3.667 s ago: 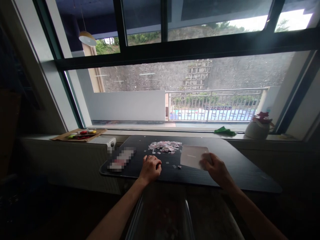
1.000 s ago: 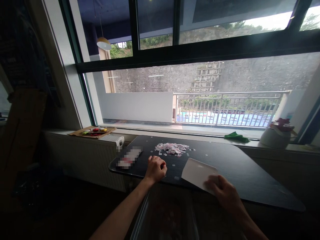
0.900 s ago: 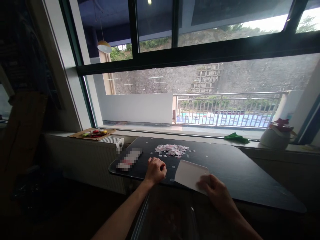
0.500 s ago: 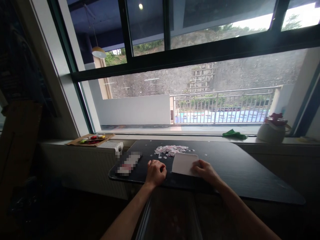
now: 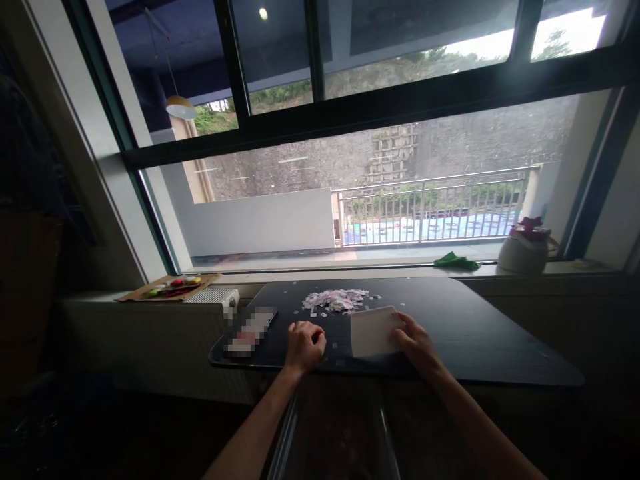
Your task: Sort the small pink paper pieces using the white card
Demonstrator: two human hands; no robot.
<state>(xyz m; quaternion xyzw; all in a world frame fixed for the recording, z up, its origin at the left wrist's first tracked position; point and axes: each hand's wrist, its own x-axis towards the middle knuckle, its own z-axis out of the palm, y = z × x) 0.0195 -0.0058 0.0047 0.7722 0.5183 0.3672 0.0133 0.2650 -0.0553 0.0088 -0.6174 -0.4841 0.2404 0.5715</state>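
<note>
My right hand (image 5: 414,341) grips the right edge of a flat white card (image 5: 374,332), which is tilted up off the black table. Its fingers are behind the edge and the thumb is in front. My left hand (image 5: 305,347) rests near the table's front edge, curled into a loose fist; whatever may be inside is hidden. Just beyond both hands lies a loose pile of small pinkish-white paper pieces (image 5: 337,301), with a few strays around it. A phone-shaped object (image 5: 253,330), blurred by pixelation, lies to the left of my left hand.
The black table (image 5: 480,327) stands against the windowsill. On the sill are a green cloth (image 5: 456,261) and a white pot (image 5: 524,250) with a red top. At left, a brown sheet (image 5: 133,292) with colourful items lies by a radiator (image 5: 165,347). A clear bin (image 5: 340,427) is below the table.
The white card has been tilted up, and my right hand's grip now shows thumb and fingers at its edge. My left hand stays curled in place. The view has shifted slightly right.
</note>
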